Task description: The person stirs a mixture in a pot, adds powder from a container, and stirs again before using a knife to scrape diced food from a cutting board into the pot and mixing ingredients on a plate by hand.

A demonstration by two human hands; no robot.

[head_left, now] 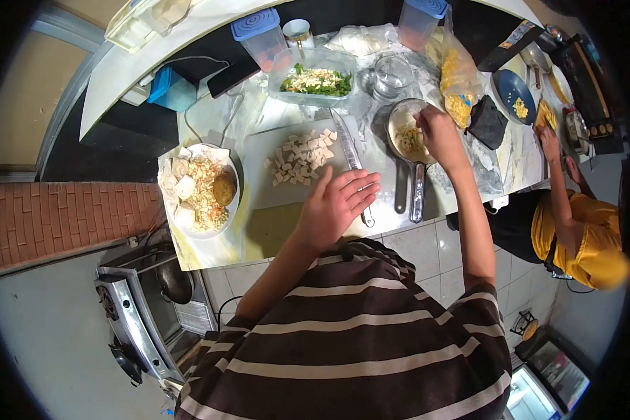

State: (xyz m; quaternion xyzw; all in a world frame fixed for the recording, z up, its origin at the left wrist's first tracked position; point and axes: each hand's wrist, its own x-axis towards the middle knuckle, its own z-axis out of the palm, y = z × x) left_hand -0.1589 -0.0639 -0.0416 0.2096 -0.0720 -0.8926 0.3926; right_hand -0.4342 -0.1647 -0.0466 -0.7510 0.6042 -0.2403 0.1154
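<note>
Knife (346, 143) lies under your left hand's (336, 206) spread fingers, blade pointing away; right hand (437, 133) curls into the saucepan (397, 115), grip unclear.

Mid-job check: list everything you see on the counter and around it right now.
cutting board: one, pale grey, counter centre
white cubes: one pile, on the cutting board
knife: one, silver, board's right edge
pan: one, metal, right of the knife
plate: one, white, heaped with food, left of the board
clear container: one, green-and-white salad inside, behind the board
blue-lidded tubs: two, clear, counter's back
bag: one, yellow contents, far right
co-worker: one, yellow top, right side
left hand: open, over the knife handle
right hand: fingers in the pan
</note>
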